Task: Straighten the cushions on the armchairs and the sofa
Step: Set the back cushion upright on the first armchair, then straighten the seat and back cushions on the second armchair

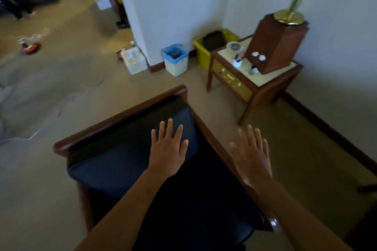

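The armchair (183, 199) front runs off the bottom edge, and the small items on the side table (263, 79) are too blurry to identify.

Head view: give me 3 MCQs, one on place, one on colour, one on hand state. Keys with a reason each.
1. Where is the left hand?
A. on the cushion
B. on the side table
C. on the bin

2. What colour is the bin's liner?
A. red
B. blue
C. black

3. How is the right hand?
A. closed on the cushion
B. gripping the lamp
C. open, fingers spread

Key: 1 A, the palm lies flat on the dark cushion of the armchair. 2 B, a blue rim shows around the top of the bin. 3 C, it holds nothing, beside the chair's arm.
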Available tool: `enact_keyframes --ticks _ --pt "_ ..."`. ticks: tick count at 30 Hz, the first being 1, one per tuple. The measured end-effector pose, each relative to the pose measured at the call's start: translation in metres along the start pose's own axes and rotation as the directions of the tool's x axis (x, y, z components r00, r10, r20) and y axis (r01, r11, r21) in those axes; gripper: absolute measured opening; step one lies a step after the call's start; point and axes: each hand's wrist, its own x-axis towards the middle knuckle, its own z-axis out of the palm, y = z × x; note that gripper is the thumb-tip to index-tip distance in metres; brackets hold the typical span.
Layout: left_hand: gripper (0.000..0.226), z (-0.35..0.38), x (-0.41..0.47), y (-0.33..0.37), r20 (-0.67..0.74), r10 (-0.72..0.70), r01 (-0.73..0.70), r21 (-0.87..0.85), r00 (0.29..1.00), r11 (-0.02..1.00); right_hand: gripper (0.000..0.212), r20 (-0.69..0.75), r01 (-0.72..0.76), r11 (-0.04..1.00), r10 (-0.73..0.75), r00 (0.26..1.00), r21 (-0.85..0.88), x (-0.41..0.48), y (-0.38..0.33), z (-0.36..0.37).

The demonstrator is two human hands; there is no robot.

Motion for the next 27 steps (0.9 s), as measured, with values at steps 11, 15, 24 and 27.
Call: enact_keyframes --ticks 11,15,24,27 --pt "0.076 0.036 -0.025 0.324 0.067 0.578 -0.577 -0.035 0.814 0.816 0.068 -0.161 -0.446 0.882 0.468 0.869 0.155 -0.17 0.246 -0.101" --pt "0.077 0.072 -0.056 0.442 0.077 0.683 -0.684 -0.021 0.726 0.729 0.068 -0.18 -0.543 0.817 0.574 0.799 0.192 -0.228 0.339 -0.121" --pt "0.064 0.144 -0.108 0.665 0.155 0.809 -0.816 -0.029 0.567 0.577 0.068 -0.208 -0.632 0.746 0.666 0.716 0.212 -0.317 0.52 -0.151" --pt "0.065 0.163 -0.111 0.725 0.183 0.835 -0.846 -0.03 0.519 0.533 0.067 -0.216 -0.661 0.721 0.693 0.688 0.21 -0.324 0.573 -0.163"
